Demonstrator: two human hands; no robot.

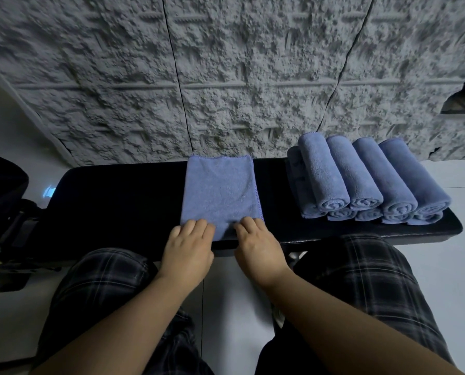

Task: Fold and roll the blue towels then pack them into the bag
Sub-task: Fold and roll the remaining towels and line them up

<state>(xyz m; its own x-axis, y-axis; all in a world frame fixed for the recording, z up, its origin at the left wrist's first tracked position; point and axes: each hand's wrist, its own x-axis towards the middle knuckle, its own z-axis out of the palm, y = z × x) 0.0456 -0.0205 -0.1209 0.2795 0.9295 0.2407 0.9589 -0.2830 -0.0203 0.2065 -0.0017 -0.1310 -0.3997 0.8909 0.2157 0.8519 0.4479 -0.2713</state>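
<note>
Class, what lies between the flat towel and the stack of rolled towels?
Head view: only bare black bench between flat towel and rolled towels.

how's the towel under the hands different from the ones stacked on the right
The folded towel lies flat as a rectangle; the rolled towels are tight cylinders with spiral ends facing the person. The folded towel is single and sits mid-bench; the rolled towels are stacked in two layers at the bench's right end. Both hands, left hand and right hand, hold the folded towel's near edge; nothing touches the rolled towels. All are the same blue fabric.
</note>
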